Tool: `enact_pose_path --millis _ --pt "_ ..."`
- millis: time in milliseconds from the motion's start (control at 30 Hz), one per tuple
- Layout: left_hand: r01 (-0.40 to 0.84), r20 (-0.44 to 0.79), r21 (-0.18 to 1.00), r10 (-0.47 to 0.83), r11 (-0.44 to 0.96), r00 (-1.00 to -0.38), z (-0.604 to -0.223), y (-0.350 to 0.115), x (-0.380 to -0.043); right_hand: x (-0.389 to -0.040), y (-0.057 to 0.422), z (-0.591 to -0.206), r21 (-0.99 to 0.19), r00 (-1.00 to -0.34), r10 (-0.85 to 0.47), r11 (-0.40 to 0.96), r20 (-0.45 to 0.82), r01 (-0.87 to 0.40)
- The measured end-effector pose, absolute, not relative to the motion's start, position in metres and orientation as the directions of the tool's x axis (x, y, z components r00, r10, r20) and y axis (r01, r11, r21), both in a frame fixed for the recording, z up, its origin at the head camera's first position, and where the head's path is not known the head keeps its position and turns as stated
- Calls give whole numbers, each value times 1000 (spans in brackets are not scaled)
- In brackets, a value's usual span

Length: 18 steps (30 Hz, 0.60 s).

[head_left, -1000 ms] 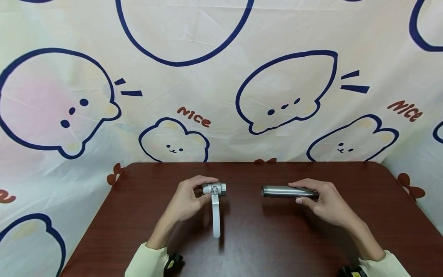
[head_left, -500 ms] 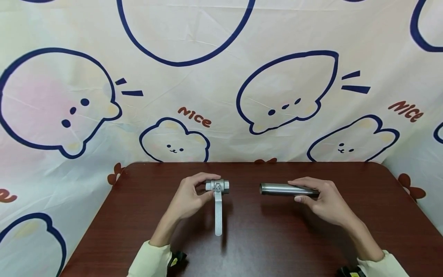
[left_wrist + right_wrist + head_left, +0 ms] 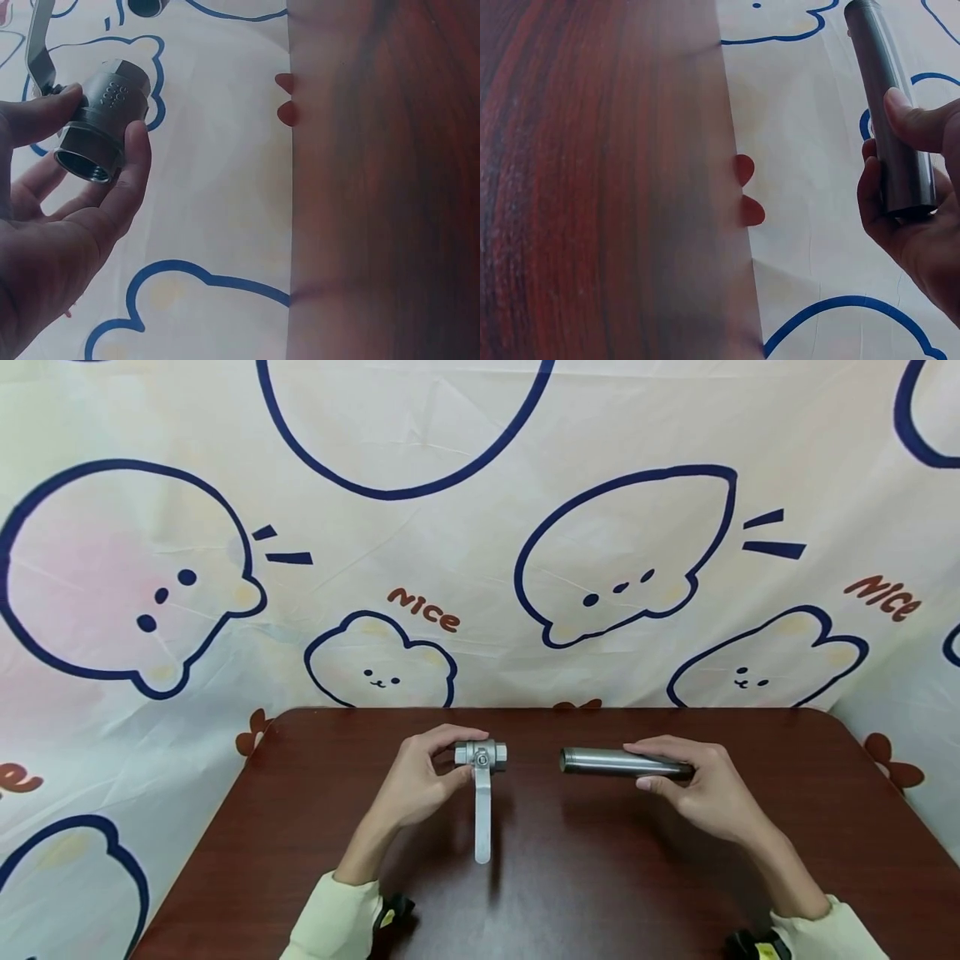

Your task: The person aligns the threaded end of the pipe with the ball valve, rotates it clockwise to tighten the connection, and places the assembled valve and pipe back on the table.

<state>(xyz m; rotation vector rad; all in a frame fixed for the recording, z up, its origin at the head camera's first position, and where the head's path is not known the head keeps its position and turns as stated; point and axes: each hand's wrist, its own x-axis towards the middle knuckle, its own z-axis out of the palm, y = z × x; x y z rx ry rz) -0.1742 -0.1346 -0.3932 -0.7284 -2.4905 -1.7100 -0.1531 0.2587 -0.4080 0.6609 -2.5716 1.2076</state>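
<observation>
My left hand (image 3: 420, 781) grips a silver ball valve (image 3: 480, 755) by its body, thumb on the near side and fingers on the far side. The valve's long flat lever (image 3: 483, 827) points toward me in the head view. A threaded opening (image 3: 88, 166) faces the camera in the left wrist view. To the right, my right hand (image 3: 705, 785) holds a smooth metal pipe (image 3: 600, 761) between thumb and fingers near its right end. The pipe lies level, its threaded end (image 3: 567, 760) facing the valve across a short gap. Both things are held above the table.
A dark red-brown wooden table (image 3: 600, 877) lies under both hands. Behind it hangs a pale cloth (image 3: 480, 552) printed with blue cartoon outlines. Dark straps with cameras (image 3: 393, 912) sit at both wrists, next to pale sleeves (image 3: 333, 914).
My left hand has carried the valve rightward and slightly up in the head view. The pipe's threaded end has shifted slightly left and up, narrowing the gap. Both grips stay the same.
</observation>
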Motion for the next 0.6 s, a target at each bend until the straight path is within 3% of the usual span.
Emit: enact_pose_path --millis 600 --pt "434 331 864 364 253 -871 -389 -128 -177 -158 257 -409 -725 -872 -254 485 418 -489"
